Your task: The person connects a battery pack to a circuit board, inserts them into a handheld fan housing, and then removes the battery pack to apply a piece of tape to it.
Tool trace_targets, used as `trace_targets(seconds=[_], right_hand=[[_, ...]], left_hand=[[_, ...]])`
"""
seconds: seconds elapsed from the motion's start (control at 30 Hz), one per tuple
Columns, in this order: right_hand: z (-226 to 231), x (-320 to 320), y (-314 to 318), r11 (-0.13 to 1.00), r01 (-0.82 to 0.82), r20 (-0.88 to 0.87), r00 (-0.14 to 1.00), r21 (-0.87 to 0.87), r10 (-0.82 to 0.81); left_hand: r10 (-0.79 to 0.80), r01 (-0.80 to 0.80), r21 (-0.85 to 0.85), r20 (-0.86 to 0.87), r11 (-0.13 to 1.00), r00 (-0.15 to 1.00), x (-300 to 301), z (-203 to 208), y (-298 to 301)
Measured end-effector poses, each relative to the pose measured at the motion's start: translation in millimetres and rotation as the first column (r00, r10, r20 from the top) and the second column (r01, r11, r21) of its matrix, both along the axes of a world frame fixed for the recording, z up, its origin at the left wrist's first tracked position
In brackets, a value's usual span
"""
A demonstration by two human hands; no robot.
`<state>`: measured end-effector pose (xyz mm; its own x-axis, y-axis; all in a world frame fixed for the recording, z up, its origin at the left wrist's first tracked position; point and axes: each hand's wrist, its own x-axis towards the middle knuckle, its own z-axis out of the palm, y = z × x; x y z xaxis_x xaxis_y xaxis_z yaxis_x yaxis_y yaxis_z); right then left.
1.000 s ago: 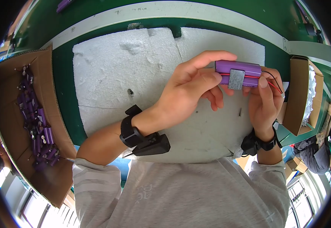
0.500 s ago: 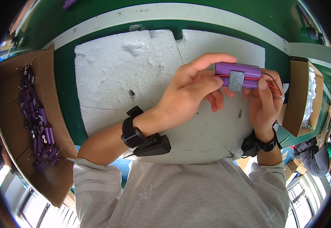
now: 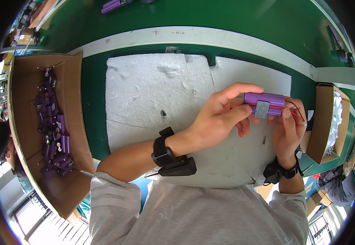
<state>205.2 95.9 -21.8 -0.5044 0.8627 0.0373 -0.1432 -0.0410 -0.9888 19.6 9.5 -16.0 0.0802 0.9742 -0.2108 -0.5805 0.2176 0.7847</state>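
A purple battery pack [image 3: 269,99] of cylindrical cells lies level between my two hands, above the right side of a white foam board. A grey square pad [image 3: 262,109] sits across its front face. Red wire runs along the pack, and red and black leads reach a small white connector [image 3: 305,123] at its right end. My left hand [image 3: 222,116] grips the left end, index finger over the top and thumb at the lower corner. Closed on the right end, my right hand [image 3: 288,130] has its thumb in front and its other fingers partly hidden behind.
The white foam board [image 3: 144,94] lies on a green table. At left, a cardboard box [image 3: 69,77] holds several purple batteries. A smaller carton [image 3: 318,134] with white pieces stands at right. A pale metal bar [image 3: 202,33] crosses behind, and a purple-handled tool [image 3: 114,5] lies beyond it.
The whole view has shifted, so the scene appears lower and further right. My grip on the battery pack looks the same.
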Motion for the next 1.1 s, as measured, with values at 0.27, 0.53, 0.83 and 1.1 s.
trace_targets(seconds=[0.27, 0.53, 0.83, 1.1], right_hand=[[1.8, 1.7, -2.7, 1.0, -0.007, 0.043, 0.999, 0.018, 0.007], [2.6, -0.4, -1.9, 1.0, 0.004, 0.036, 0.999, 0.003, -0.004], [2.0, 0.6, -1.5, 1.0, 0.002, 0.022, 1.0, -0.002, -0.002], [1.2, 1.0, -2.0, 1.0, -0.005, 0.035, 0.999, 0.005, 0.004]], left_hand=[[0.013, -0.013, -0.024, 0.031, 1.0, 0.999, 3.8, -2.0, -2.6], [0.0, 0.0, -0.02, -0.015, 1.0, 1.0, 1.9, -2.1, -1.3], [0.056, -0.054, -0.048, 0.041, 0.997, 0.998, 4.9, -0.4, 0.6], [0.051, -0.048, -0.045, 0.054, 0.998, 0.997, 3.9, -1.7, 0.1]])
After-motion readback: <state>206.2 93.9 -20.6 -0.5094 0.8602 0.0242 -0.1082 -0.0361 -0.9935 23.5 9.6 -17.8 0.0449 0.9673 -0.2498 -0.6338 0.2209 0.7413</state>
